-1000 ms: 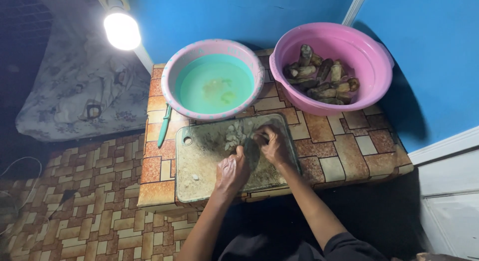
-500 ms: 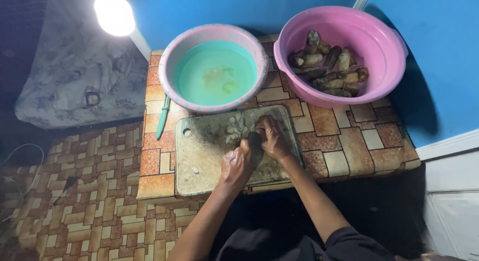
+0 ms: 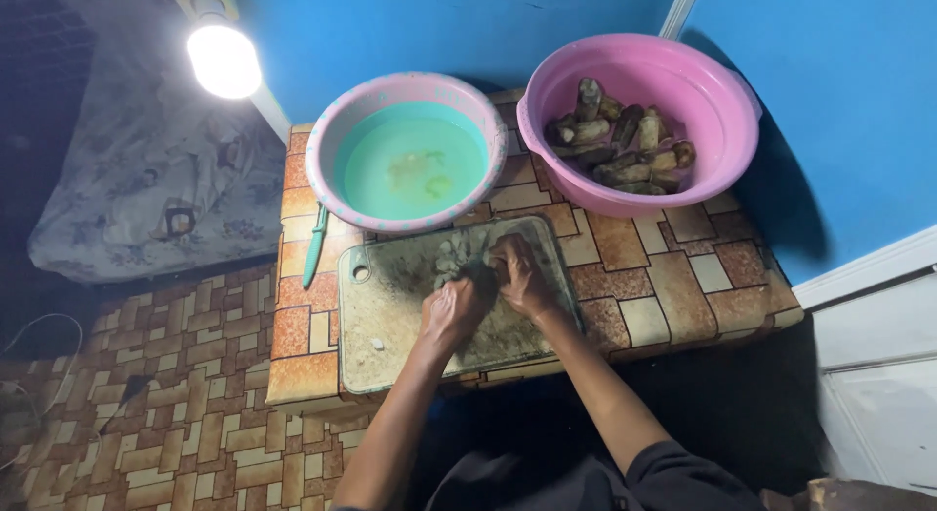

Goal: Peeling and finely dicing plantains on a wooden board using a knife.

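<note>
Two hands are pressed together over a grey clump of food (image 3: 459, 260) on a worn cutting board (image 3: 390, 321) at the tiled bench (image 3: 673, 277): the left hand (image 3: 451, 311) curled around it, the right hand (image 3: 519, 273) closed beside it. A water-filled basin (image 3: 332, 140) and a pink bowl (image 3: 727, 111) are set behind.

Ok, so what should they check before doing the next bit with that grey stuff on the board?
1. Both hands on the food: ok. Left hand and right hand press the grey pieces.
2. Board flat on the table: ok, though its near edge sits close to the table edge.
3. Knife away from fingers: ok, it lies left of the board.
4. Water bowl within reach: ok, just behind the board.
5. Pink bowl steady: cannot tell.
6. Grip on the pieces firm: cannot tell, fingers hide them.
</note>
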